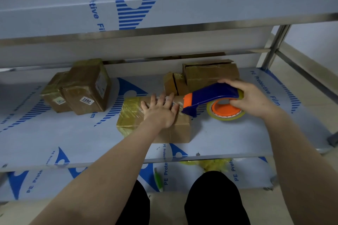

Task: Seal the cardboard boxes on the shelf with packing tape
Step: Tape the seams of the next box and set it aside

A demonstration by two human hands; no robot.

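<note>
Cardboard box [181,131]: lies on the shelf [73,137] in the middle of the head view. Its left part is wrapped in yellowish tape and its right part is bare brown card.
Left hand [161,113]: rests flat on top of the cardboard box, with the fingers straight and spread, grasping nothing.
Right hand [254,97]: just to the right of the cardboard box, with fingers and thumb curled round the tape dispenser [210,97].
Tape dispenser: blue with an orange nose. Its front tip meets the upper right edge of the cardboard box, just beside the left hand's fingertips.
Tape roll [225,113]: yellowish on an orange hub, mounted in the tape dispenser, right of the cardboard box. Whether it touches the shelf cannot be told.
Taped boxes [86,87]: two, left of and behind the cardboard box, touching each other. The larger one bears a white label reading 7202.
Open boxes [210,75]: two, behind the cardboard box towards the right, with flaps standing up.
Lower shelf [109,184]: below and in front of the cardboard box, holding a green object [158,179] and crumpled yellow tape [210,165].
Knees [214,197]: in black, in front of the cardboard box, nearest the camera.
</note>
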